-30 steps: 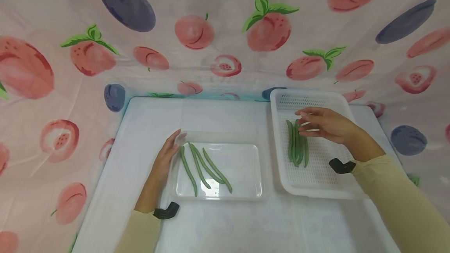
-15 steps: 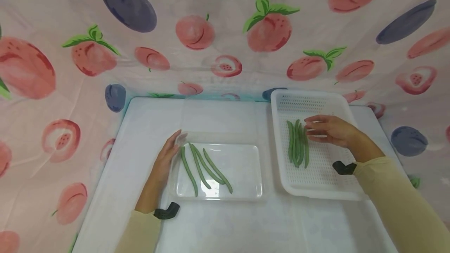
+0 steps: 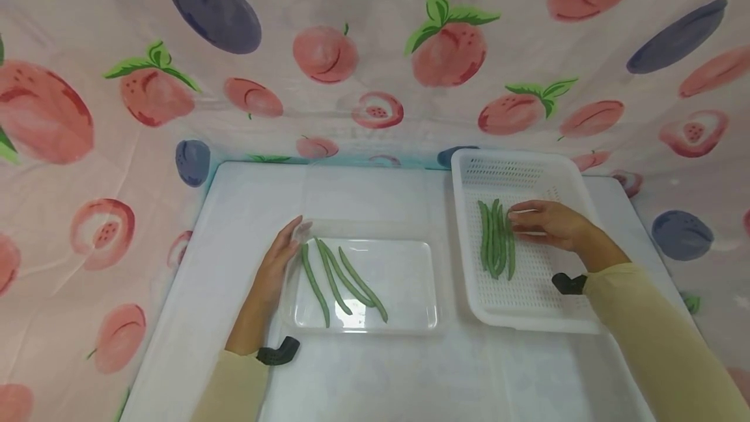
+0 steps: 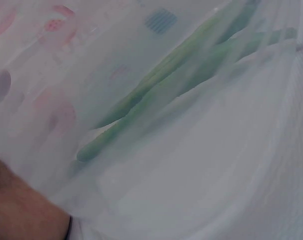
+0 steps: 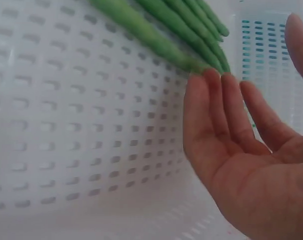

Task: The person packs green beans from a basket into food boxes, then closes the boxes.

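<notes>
Fingers of right hand (image 3: 547,224) straight, touching basket beans (image 3: 496,238); left hand (image 3: 274,266) flat against clear tray (image 3: 404,279).

Fruit-print cloth backdrop (image 3: 375,70), white table (image 3: 375,376)

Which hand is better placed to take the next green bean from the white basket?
The right hand, probably. Its open fingers already reach the beans inside the white basket. The left hand rests flat against the clear tray, farther away.
</notes>
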Available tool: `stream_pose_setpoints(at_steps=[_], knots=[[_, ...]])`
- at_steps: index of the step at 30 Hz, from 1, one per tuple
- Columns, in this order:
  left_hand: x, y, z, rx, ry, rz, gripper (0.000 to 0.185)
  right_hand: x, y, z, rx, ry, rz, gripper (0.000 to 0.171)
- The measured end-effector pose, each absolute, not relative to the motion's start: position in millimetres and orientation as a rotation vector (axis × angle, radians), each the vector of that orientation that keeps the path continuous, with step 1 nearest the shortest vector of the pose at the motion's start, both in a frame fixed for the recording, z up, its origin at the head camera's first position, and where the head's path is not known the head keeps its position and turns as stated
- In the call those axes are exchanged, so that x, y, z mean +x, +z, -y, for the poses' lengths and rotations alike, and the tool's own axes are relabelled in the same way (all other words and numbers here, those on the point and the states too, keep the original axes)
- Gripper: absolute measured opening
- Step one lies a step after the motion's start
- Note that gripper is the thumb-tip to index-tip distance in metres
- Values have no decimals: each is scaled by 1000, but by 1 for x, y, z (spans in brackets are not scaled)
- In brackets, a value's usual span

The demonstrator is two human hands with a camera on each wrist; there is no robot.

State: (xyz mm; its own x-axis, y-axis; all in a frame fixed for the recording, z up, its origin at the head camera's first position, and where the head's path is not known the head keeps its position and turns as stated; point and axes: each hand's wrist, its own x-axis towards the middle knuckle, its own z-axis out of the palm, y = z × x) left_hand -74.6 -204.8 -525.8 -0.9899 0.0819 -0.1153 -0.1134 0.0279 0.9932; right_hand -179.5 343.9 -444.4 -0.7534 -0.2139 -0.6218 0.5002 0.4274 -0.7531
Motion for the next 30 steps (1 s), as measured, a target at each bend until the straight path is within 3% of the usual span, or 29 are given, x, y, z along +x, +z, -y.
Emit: stream_pose_setpoints(at_steps=[16, 30], knots=[[-75, -526, 204, -41, 2116, -2140, 51, -180, -457, -329, 302, -1401, -1965, 86], [-75, -526, 204, -40, 2120, -2120, 50, -186, -467, -306, 299, -1299, -2009, 67]])
